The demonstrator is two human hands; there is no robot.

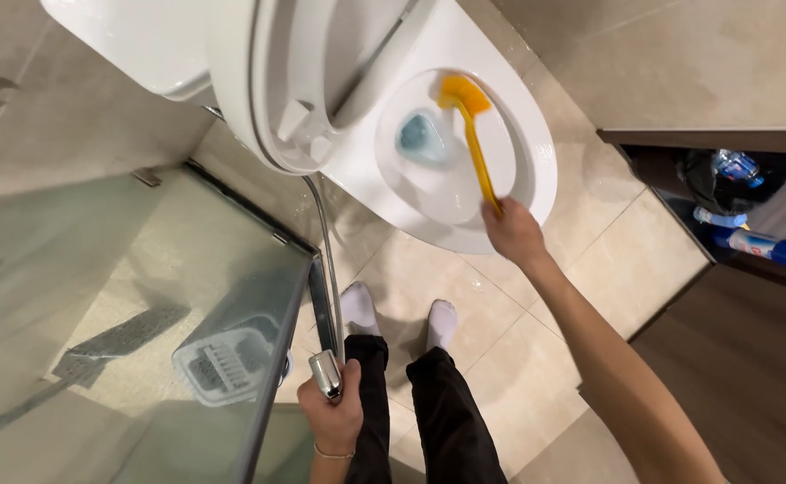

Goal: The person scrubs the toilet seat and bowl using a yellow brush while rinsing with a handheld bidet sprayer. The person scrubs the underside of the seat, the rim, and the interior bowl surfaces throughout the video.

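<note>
Yellow toilet brush (472, 125) reaches down into the white toilet bowl (536, 170) at the far side, its head pressed on the inner wall just right of the blue water so the bristles bear on the porcelain. Right hand (512, 233) grips the handle's near end, fingers clenched. Left hand (332, 414), near, is closed around a chrome spray head (325, 373), its hose (325, 242) running up toward the toilet beside the glass shower door (142, 296).

One toilet (465, 179), one yellow brush (474, 134), one chrome sprayer (326, 374), two hands (514, 233), perhaps two bottles (760, 244).
</note>
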